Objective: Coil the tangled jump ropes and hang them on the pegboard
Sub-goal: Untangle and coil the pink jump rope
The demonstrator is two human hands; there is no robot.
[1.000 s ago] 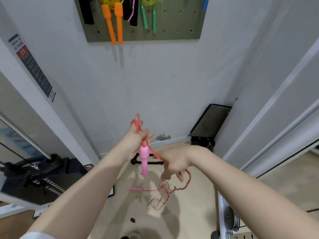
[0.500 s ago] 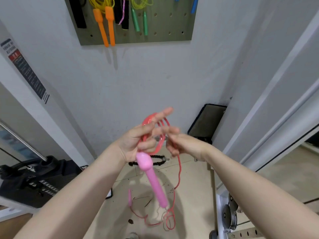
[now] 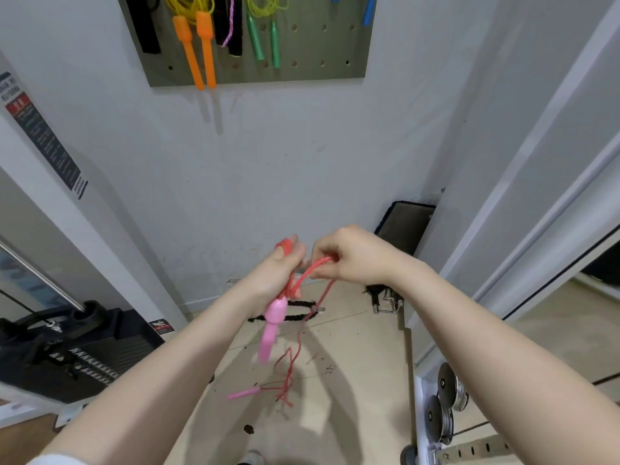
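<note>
A pink jump rope with a red cord is wound in loops around my left hand [image 3: 276,273]; one pink handle [image 3: 272,325] hangs below that hand. My right hand [image 3: 352,258] pinches the red cord [image 3: 310,273] just to the right of the left hand. The loose cord trails down to the floor, where the second pink handle [image 3: 243,394] lies. The grey pegboard [image 3: 315,52] is on the wall above, with orange-handled [image 3: 198,41], green-handled [image 3: 265,35], black and blue-handled ropes hanging on it.
A black braided rope [image 3: 302,317] lies on the floor by the wall. A weight machine [image 3: 67,347] stands at left, a dark pad [image 3: 406,223] leans in the corner, metal clips [image 3: 385,302] lie beside it, and weight plates [image 3: 446,397] sit at lower right.
My right hand has pulled the cord to the right and closed into a pinch. The hanging handle swung back under the left hand, and the floor handle shifted as cord was taken up.
</note>
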